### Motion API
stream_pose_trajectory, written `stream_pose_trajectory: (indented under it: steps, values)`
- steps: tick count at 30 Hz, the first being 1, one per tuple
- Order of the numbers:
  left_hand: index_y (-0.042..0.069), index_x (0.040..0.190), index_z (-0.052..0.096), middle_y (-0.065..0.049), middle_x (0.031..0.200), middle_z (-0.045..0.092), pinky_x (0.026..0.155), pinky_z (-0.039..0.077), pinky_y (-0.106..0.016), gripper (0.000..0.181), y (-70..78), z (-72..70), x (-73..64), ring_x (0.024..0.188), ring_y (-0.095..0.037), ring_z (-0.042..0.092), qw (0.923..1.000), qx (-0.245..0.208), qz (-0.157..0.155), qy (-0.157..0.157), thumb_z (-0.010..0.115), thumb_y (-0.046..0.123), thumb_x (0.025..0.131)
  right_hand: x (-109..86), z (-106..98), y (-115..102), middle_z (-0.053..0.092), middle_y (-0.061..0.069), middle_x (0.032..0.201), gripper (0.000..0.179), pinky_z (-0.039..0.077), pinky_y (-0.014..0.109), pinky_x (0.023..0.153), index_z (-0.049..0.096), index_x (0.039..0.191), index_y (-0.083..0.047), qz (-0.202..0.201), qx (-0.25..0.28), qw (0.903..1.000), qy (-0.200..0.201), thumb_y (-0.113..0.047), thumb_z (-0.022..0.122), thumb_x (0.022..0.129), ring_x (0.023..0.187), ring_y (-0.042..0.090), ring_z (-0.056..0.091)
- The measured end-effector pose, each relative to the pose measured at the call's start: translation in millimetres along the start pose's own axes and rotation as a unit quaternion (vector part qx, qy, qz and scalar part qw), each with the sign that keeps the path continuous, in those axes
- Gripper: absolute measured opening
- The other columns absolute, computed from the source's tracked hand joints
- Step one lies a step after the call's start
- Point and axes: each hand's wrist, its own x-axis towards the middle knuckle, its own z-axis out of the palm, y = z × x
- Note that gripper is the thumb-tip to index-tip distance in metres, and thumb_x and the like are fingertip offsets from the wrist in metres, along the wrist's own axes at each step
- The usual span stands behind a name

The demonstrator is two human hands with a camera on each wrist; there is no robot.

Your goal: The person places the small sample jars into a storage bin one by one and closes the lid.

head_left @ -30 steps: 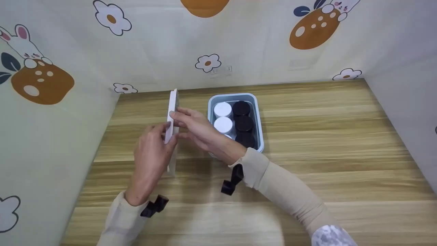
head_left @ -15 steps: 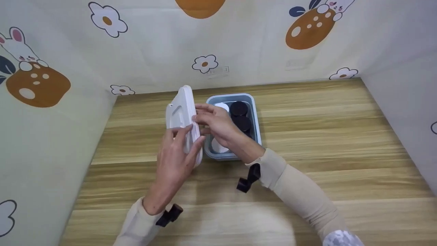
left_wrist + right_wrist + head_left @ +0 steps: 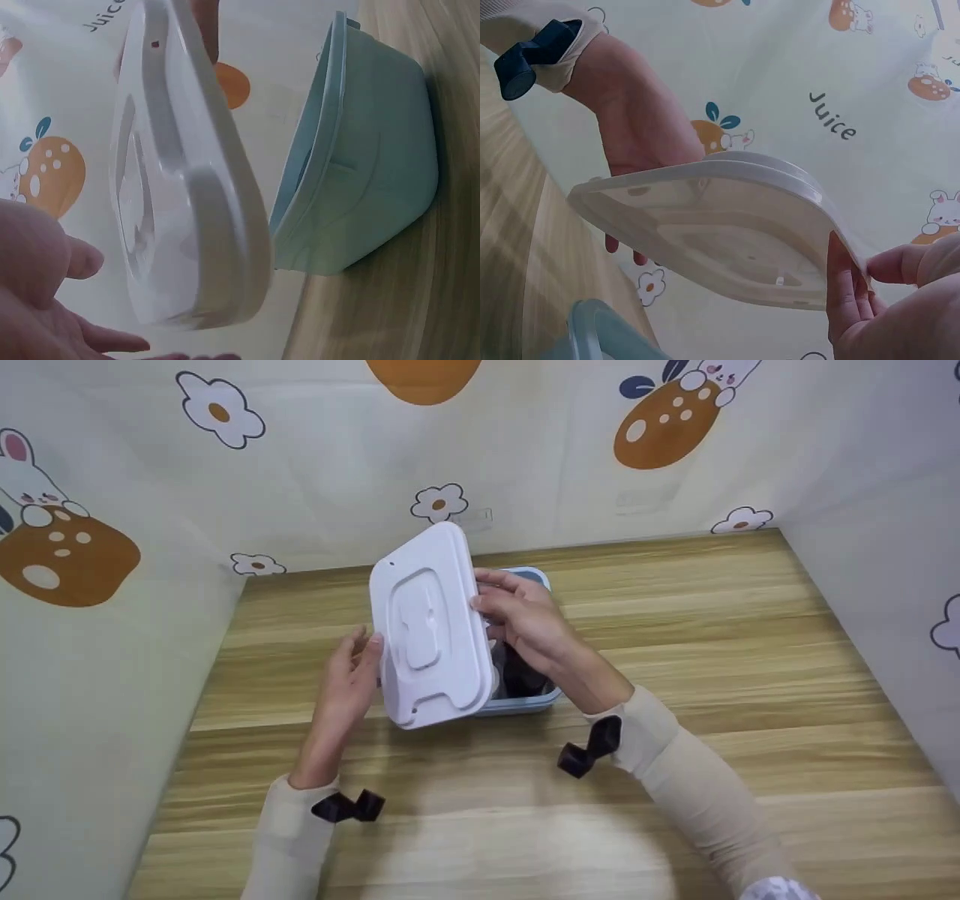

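My right hand pinches a white plastic lid by its right edge, thumb on top and fingers underneath. The lid is tilted, with its recessed outer face toward the head camera. At its left edge, my left hand has its fingers extended; the left wrist view shows that palm turned up beside the lid without gripping it. Below and right of the lid stands a light blue box, partly covered in the head view. A black-topped container shows inside it, with a white one mostly hidden.
The box rests on a wood-grain table. A pale wall covering with oranges, rabbits and flowers rises behind and on the sides. Each wrist carries a black camera mount.
The lid has swung from edge-on to face-up and moved right, partly over the box. My left hand has released its grip and drawn back to the left; the right hand has moved right, still holding.
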Motion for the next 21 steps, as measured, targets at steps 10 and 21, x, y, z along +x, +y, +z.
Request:
stream_pose_trajectory:
  steps: [10,21]
  values:
    - [0.001,0.150,0.041,-0.021,0.143,0.052,0.079,0.061,-0.025,0.051,9.8,8.0,21.1,0.123,-0.029,0.059,0.9956,-0.077,-0.024,-0.048,0.055,0.010,0.102,-3.7,-44.2,-4.4,0.071,0.000,0.107,0.046,0.060,0.023,0.067,0.049,0.142,0.004,-0.006,-0.042,0.9982,0.042,0.003,0.056,0.097,0.084,0.009,0.069]
    - [-0.001,0.150,0.041,-0.020,0.142,0.053,0.078,0.062,-0.028,0.054,26.1,34.6,41.0,0.116,-0.029,0.063,0.9963,-0.025,-0.021,-0.080,0.058,0.008,0.099,-8.5,-76.1,-0.1,0.061,0.014,0.134,0.050,0.057,0.022,0.060,0.053,0.145,-0.010,0.001,-0.250,0.9603,0.125,-0.019,0.065,0.097,0.090,0.010,0.064]
